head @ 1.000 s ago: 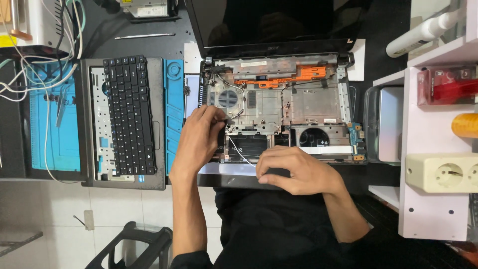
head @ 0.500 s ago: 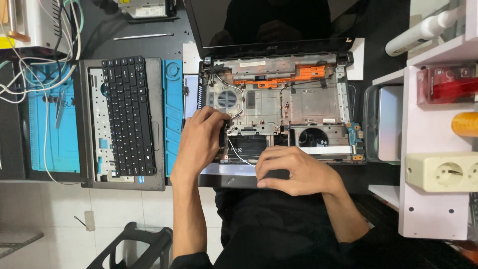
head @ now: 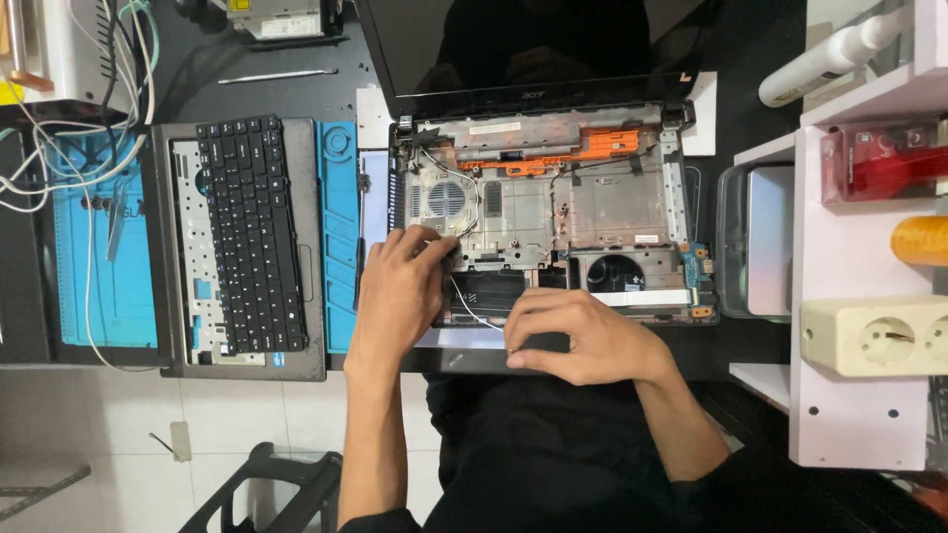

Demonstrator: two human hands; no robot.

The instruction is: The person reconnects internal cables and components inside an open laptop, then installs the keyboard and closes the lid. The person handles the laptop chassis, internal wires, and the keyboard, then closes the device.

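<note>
Your opened laptop base point(head: 553, 212) sits at the desk's front edge: top cover off, 1 keyboard panel point(head: 242, 247) set aside left. Inner frame and 1 fan remain. Left hand point(head: 400, 296) pinches a thin white cable point(head: 469, 306); right hand point(head: 583, 336) rests curled, holding nothing visible.

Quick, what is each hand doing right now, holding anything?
Left hand: fingers curled down onto the opened laptop; any grip cannot be told.
Right hand: resting on the laptop's front edge, nothing visibly held.
</note>
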